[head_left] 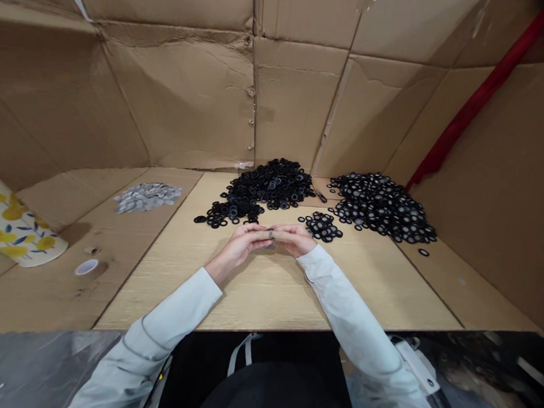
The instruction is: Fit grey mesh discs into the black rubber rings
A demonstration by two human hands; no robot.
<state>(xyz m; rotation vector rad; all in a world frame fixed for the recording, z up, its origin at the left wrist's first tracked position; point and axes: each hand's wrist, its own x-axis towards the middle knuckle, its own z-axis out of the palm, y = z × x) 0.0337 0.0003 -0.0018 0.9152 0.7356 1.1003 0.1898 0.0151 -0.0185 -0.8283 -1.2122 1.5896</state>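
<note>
Bare counter [388,290] gives you a lane left of your left hand [242,243], out to the grey discs [147,197]; another right of your right sleeve [340,292]. Ahead, black ring heap [276,182] blocks you; small ring cluster [323,227] crowds your right hand [300,239]. Cardboard wall [177,94] behind.

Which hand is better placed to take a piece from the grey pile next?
Probably the left hand: it is nearer the grey pile, which lies on that side. The right hand would likely have to reach across.
</note>
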